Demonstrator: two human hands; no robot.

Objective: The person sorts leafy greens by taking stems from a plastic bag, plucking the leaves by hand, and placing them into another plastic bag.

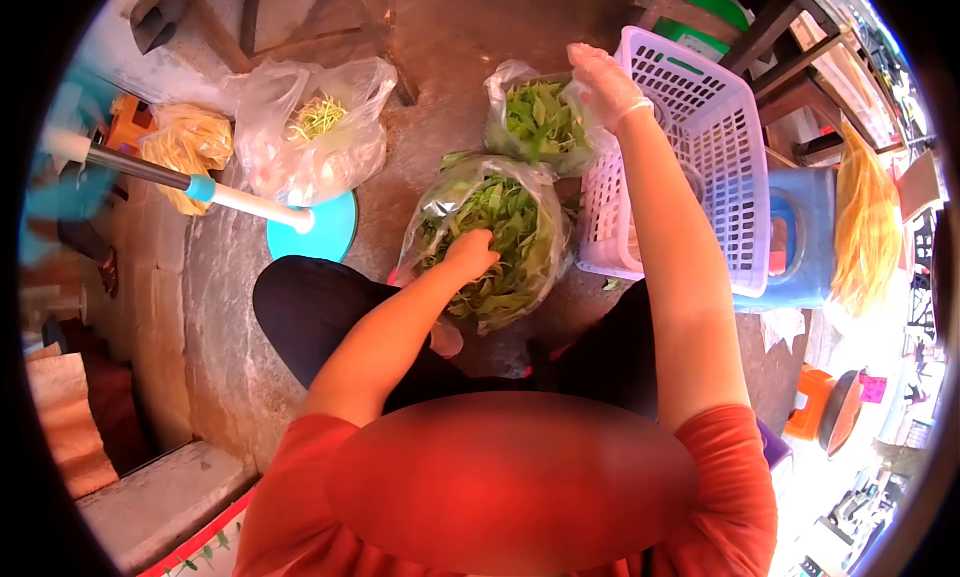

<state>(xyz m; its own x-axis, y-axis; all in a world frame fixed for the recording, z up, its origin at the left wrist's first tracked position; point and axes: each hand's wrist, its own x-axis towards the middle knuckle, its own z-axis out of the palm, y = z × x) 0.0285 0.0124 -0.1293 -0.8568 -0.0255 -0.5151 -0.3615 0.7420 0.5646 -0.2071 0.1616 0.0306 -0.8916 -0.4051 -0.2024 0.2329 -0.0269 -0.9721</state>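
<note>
My left hand [470,256] is down in an open clear plastic bag [548,262] on the floor between my legs. Its fingers are curled into the leafy greens [500,212] that fill the bag. My right hand [604,87] seems to have a thin clear glove on it. It is stretched out with nothing visible in it, above the left rim of a white plastic basket [755,207]. Just left of that hand, a smaller clear bag [497,127] holds more green leaves [545,117], a few of them blurred.
To the left stand a clear bag [265,152] with thin pale stems [318,118] and a round turquoise base [335,232] with a white pole. Behind the basket is a blue plastic container [812,217] and a yellow bag [865,227]. Wooden legs [215,32] rise at the back.
</note>
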